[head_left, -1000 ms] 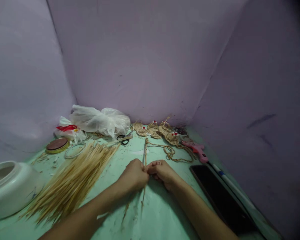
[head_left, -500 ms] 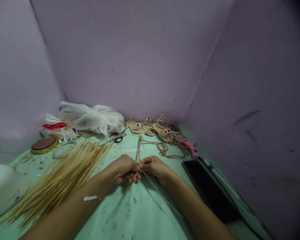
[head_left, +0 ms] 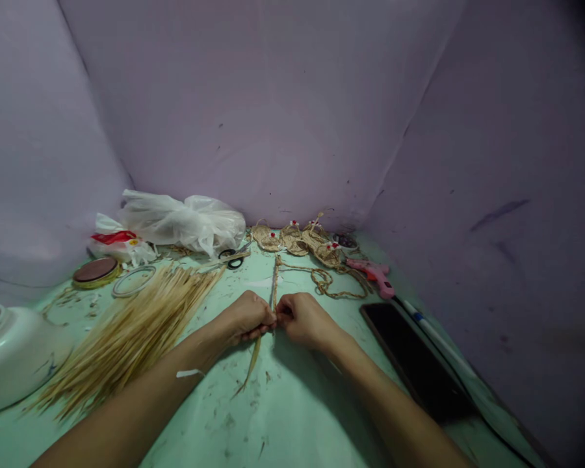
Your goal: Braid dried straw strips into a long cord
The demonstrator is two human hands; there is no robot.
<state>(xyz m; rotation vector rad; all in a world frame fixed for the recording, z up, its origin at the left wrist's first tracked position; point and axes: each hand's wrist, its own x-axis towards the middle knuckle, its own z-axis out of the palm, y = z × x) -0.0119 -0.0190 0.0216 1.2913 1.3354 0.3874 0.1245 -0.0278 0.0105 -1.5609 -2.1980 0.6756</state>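
My left hand (head_left: 251,317) is closed on the near end of a thin straw braid (head_left: 275,283), with a loose straw strand (head_left: 253,364) hanging below its fingers toward me. Right beside it, my right hand (head_left: 299,318) is closed too, its fingers pinched at the same end of the braid. Its fingertips are partly hidden, and the two hands touch or nearly touch. From there the braid runs straight away from me, then a finished cord (head_left: 331,286) loops off to the right on the green tabletop (head_left: 214,422).
Left lie a bundle of dry straw (head_left: 141,338), a white pot (head_left: 19,357), a round tin (head_left: 96,272) and a ring (head_left: 134,281). Behind are plastic bags (head_left: 185,224), scissors (head_left: 234,260) and woven straw slippers (head_left: 292,238). A pink glue gun (head_left: 377,273) and a phone (head_left: 419,361) sit right.
My right hand has turned and curled more tightly beside the left. The long strand that trailed down to the right no longer shows. The view has shifted slightly.
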